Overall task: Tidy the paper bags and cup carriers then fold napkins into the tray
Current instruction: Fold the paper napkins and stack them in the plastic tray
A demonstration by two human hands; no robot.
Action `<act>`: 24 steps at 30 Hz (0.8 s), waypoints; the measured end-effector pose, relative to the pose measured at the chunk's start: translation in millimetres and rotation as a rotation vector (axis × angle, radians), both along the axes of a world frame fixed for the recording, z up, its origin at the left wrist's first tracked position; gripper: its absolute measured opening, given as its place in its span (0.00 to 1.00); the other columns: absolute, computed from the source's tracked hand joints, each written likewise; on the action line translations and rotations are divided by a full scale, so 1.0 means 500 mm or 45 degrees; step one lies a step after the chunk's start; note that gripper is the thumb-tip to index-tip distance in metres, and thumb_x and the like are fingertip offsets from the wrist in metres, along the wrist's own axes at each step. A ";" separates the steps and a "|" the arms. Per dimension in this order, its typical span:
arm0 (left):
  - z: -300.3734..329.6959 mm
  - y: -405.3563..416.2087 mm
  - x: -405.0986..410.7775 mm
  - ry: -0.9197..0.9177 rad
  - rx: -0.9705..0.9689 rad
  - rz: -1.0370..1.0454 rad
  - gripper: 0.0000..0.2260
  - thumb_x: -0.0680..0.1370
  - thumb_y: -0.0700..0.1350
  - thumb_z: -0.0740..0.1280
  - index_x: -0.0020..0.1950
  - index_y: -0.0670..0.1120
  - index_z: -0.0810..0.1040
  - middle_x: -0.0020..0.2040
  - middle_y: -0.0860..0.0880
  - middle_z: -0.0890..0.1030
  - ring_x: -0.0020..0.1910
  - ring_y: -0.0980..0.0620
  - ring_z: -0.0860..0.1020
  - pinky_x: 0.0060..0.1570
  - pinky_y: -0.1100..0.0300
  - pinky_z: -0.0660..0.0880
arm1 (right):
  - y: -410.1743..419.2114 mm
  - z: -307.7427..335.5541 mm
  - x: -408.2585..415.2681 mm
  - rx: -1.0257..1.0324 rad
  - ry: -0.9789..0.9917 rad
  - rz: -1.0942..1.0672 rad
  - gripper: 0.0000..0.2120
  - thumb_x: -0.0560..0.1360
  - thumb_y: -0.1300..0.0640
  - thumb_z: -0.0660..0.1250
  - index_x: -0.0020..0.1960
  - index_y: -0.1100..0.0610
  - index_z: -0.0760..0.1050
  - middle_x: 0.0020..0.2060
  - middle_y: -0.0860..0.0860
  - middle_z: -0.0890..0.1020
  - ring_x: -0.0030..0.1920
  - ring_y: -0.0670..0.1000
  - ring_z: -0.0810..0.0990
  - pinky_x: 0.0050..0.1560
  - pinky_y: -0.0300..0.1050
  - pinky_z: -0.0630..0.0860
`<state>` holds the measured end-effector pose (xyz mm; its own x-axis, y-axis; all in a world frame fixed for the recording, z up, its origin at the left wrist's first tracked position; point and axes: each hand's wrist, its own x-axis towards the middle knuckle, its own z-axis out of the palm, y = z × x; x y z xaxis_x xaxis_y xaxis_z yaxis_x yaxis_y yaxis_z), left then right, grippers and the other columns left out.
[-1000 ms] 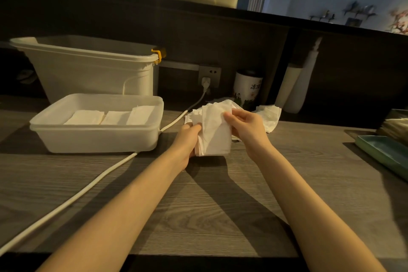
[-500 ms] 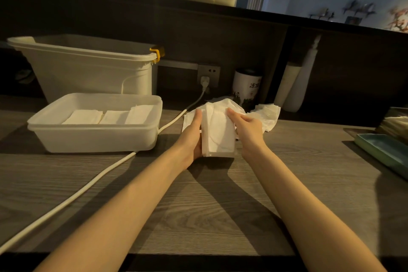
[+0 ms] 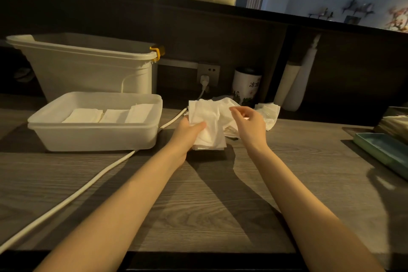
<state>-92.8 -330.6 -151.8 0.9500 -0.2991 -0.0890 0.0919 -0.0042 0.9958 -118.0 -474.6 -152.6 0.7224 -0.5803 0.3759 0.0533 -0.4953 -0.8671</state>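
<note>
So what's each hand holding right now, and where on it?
The left hand grips the white folded paper napkin by its left edge, thumb on the front. The right hand holds nothing, fingers loosely curled beside it.

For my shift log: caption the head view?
Left hand grips white paper napkins beside the white plastic tray; right hand hovers.

Green tray (image 3: 384, 150) (right edge) cropped

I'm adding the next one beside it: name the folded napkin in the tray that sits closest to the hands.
The rightmost folded napkin of the three in the tray, nearest its right wall. The middle napkin and left napkin lie farther away.
</note>
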 end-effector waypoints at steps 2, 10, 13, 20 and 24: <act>0.000 0.002 0.004 -0.016 -0.043 0.061 0.18 0.79 0.45 0.63 0.68 0.47 0.65 0.56 0.50 0.73 0.52 0.51 0.73 0.51 0.56 0.73 | -0.021 -0.006 0.009 -0.211 0.047 -0.118 0.11 0.78 0.50 0.63 0.57 0.52 0.78 0.54 0.50 0.78 0.48 0.44 0.73 0.45 0.39 0.69; 0.002 0.008 0.015 0.027 -0.117 0.138 0.20 0.76 0.45 0.67 0.66 0.46 0.67 0.57 0.48 0.75 0.52 0.50 0.75 0.49 0.56 0.75 | -0.050 -0.014 0.057 -0.919 0.331 -0.233 0.22 0.74 0.46 0.68 0.65 0.51 0.72 0.62 0.54 0.71 0.62 0.55 0.70 0.59 0.47 0.68; 0.002 0.008 0.017 0.034 -0.107 0.141 0.20 0.76 0.45 0.68 0.65 0.46 0.67 0.57 0.48 0.75 0.53 0.50 0.75 0.49 0.56 0.75 | -0.049 -0.014 0.073 -0.968 0.411 -0.252 0.24 0.73 0.46 0.68 0.67 0.51 0.70 0.64 0.54 0.69 0.63 0.55 0.68 0.62 0.47 0.66; 0.004 0.006 0.017 0.060 -0.103 0.141 0.18 0.77 0.45 0.65 0.66 0.46 0.67 0.51 0.51 0.73 0.49 0.52 0.73 0.44 0.60 0.73 | -0.057 -0.028 0.075 -0.951 0.207 -0.270 0.11 0.76 0.55 0.67 0.57 0.52 0.81 0.56 0.52 0.78 0.55 0.55 0.71 0.51 0.45 0.68; 0.004 0.009 0.017 0.070 -0.090 0.150 0.18 0.78 0.45 0.65 0.66 0.45 0.67 0.55 0.48 0.74 0.50 0.51 0.74 0.47 0.58 0.74 | -0.059 -0.011 0.061 -0.791 0.022 -0.224 0.11 0.77 0.54 0.66 0.55 0.56 0.82 0.55 0.51 0.81 0.56 0.55 0.73 0.49 0.42 0.66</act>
<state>-84.2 -326.3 -149.6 0.9731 -0.1936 -0.1248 0.1424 0.0800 0.9866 -87.6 -504.0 -158.0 0.6450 -0.3689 0.6693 -0.0859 -0.9052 -0.4162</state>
